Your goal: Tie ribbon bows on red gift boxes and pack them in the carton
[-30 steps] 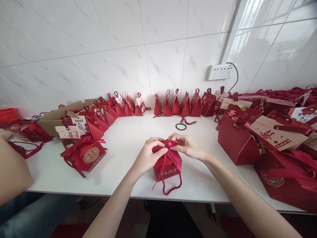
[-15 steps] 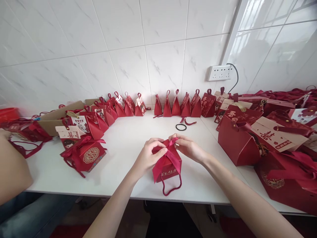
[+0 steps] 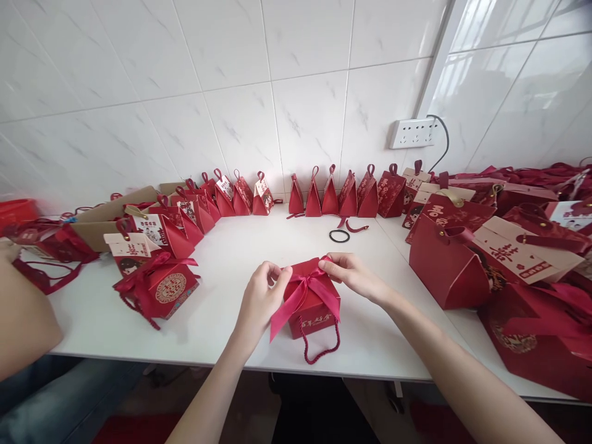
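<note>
Both hands sit farther apart than half a second ago, the left hand (image 3: 259, 297) having slid outward, so the knot of the ribbon bow (image 3: 306, 281) now shows and one tail swings past the box's left edge. Each grip is closed, thumb against finger: the left on the bow's left loop, the right hand (image 3: 355, 276) on its right loop. Beneath them, the red gift box (image 3: 311, 311) stands near the front edge of the white worktop (image 3: 222, 327), its twisted cord handle (image 3: 320, 359) lying before it. Beyond, a black ring (image 3: 339, 241) lies beside a short dark-red strap (image 3: 356, 229). Peaked red boxes (image 3: 330, 201) line the tiled wall.
</note>
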Demonstrator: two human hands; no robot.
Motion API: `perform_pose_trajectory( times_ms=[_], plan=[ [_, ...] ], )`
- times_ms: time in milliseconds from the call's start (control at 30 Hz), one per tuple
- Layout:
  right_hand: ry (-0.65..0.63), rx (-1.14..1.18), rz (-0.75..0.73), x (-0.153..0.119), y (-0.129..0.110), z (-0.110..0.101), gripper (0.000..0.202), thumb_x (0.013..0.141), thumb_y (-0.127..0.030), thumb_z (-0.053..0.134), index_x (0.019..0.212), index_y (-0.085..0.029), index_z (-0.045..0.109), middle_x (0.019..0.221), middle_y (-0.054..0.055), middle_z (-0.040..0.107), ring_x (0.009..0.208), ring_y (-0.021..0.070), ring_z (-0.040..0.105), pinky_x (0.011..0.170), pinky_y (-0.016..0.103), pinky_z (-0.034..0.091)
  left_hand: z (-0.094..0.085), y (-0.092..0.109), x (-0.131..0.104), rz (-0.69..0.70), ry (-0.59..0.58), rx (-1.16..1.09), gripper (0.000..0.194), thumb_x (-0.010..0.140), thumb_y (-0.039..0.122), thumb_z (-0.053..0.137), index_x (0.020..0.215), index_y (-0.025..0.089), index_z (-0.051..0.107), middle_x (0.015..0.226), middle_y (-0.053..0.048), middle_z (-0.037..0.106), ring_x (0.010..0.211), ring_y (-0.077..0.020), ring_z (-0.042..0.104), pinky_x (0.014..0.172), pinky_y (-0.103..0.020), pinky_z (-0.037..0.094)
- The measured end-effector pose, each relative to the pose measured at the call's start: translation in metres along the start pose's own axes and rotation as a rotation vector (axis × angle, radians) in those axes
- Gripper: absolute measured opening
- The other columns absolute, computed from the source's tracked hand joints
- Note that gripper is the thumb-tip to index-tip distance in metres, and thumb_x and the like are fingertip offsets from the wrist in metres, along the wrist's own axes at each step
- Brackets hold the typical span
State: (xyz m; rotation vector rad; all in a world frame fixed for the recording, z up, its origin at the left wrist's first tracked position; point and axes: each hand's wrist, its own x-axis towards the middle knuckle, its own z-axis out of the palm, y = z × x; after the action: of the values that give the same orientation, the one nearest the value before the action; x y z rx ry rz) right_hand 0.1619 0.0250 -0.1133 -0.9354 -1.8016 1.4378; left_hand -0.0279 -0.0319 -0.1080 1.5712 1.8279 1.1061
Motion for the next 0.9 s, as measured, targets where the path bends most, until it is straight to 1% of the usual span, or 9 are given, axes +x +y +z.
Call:
perform_pose_trajectory(
  times_ms=[133, 233, 367, 500, 567, 633, 733, 833, 900],
  plan=[
    [0.013, 0.134, -0.024, 0.004, 0.006, 0.003, 0.044, 0.082, -0.054, 0.050, 0.057, -0.019, 0.040, 0.057, -0.005, 0.032, 0.054, 0.0098, 0.028, 0.055, 0.027, 0.023, 0.001, 0.000, -0.002, -0.126, -0.005, 0.004, 0.036, 0.079, 0.058, 0.047, 0.078, 0.023, 0.045, 0.076, 0.000, 0.058, 0.063, -0.0165, 0.055, 0.060, -0.028, 0.041],
    [0.058, 0.171, -0.024, 0.006, 0.009, 0.005, 0.044, 0.082, -0.055, 0.050, 0.059, -0.019, 0.038, 0.057, -0.006, 0.035, 0.053, 0.0087, 0.028, 0.054, 0.026, 0.022, 0.001, 0.000, -0.004, -0.182, -0.015, 0.042, 0.038, 0.078, 0.060, 0.046, 0.072, 0.023, 0.041, 0.066, 0.002, 0.054, 0.058, -0.0161, 0.053, 0.055, -0.027, 0.038],
    [0.076, 0.196, -0.042, 0.006, 0.007, 0.007, 0.039, 0.073, -0.054, 0.064, 0.078, -0.021, 0.044, 0.063, -0.006, 0.049, 0.053, 0.0085, 0.035, 0.053, 0.025, 0.025, 0.002, -0.001, -0.008, -0.070, -0.047, -0.018, 0.040, 0.082, 0.053, 0.044, 0.059, 0.021, 0.035, 0.055, 0.004, 0.041, 0.052, -0.0125, 0.043, 0.052, -0.025, 0.033],
    [0.103, 0.148, -0.023, 0.007, 0.007, 0.006, 0.043, 0.072, -0.056, 0.064, 0.064, -0.018, 0.045, 0.057, -0.006, 0.043, 0.052, 0.0078, 0.034, 0.052, 0.025, 0.026, 0.004, -0.001, -0.006, 0.009, -0.057, -0.115, 0.034, 0.084, 0.045, 0.043, 0.062, 0.021, 0.033, 0.057, 0.005, 0.039, 0.051, -0.0110, 0.039, 0.050, -0.023, 0.030],
    [0.120, 0.191, -0.009, 0.009, 0.010, 0.004, 0.043, 0.074, -0.055, 0.062, 0.060, -0.018, 0.046, 0.054, -0.006, 0.041, 0.050, 0.0074, 0.033, 0.052, 0.025, 0.026, 0.007, 0.000, 0.003, 0.013, -0.059, -0.145, 0.033, 0.084, 0.046, 0.042, 0.064, 0.022, 0.034, 0.061, 0.004, 0.043, 0.054, -0.0116, 0.042, 0.051, -0.023, 0.031],
    [0.143, 0.309, -0.001, 0.011, 0.013, 0.000, 0.040, 0.074, -0.053, 0.062, 0.062, -0.017, 0.049, 0.058, -0.004, 0.047, 0.053, 0.0082, 0.040, 0.055, 0.025, 0.031, 0.014, 0.003, 0.017, 0.016, -0.044, -0.148, 0.031, 0.084, 0.045, 0.044, 0.065, 0.022, 0.038, 0.065, 0.003, 0.047, 0.059, -0.0126, 0.045, 0.054, -0.023, 0.033],
    [0.277, 0.463, 0.029, 0.016, 0.020, -0.010, 0.034, 0.069, -0.048, 0.068, 0.064, -0.017, 0.053, 0.063, -0.002, 0.051, 0.058, 0.0103, 0.045, 0.060, 0.027, 0.036, 0.030, 0.009, 0.047, 0.048, -0.039, -0.156, 0.026, 0.082, 0.040, 0.047, 0.064, 0.021, 0.042, 0.066, 0.002, 0.051, 0.061, -0.0131, 0.047, 0.058, -0.024, 0.034],
    [0.425, 0.473, 0.028, 0.022, 0.027, -0.020, 0.037, 0.063, -0.048, 0.071, 0.057, -0.019, 0.048, 0.055, -0.005, 0.040, 0.051, 0.0087, 0.035, 0.055, 0.027, 0.032, 0.050, 0.014, 0.071, 0.088, -0.032, -0.194, 0.026, 0.081, 0.035, 0.047, 0.061, 0.021, 0.040, 0.063, 0.003, 0.049, 0.061, -0.0128, 0.046, 0.058, -0.023, 0.033],
    [0.473, 0.457, 0.018, 0.025, 0.030, -0.025, 0.041, 0.061, -0.051, 0.071, 0.056, -0.020, 0.046, 0.053, -0.006, 0.036, 0.050, 0.0085, 0.032, 0.054, 0.027, 0.031, 0.060, 0.015, 0.078, 0.099, -0.005, -0.225, 0.025, 0.082, 0.034, 0.045, 0.061, 0.021, 0.040, 0.064, 0.003, 0.049, 0.061, -0.0129, 0.046, 0.057, -0.023, 0.033]
  ],
)
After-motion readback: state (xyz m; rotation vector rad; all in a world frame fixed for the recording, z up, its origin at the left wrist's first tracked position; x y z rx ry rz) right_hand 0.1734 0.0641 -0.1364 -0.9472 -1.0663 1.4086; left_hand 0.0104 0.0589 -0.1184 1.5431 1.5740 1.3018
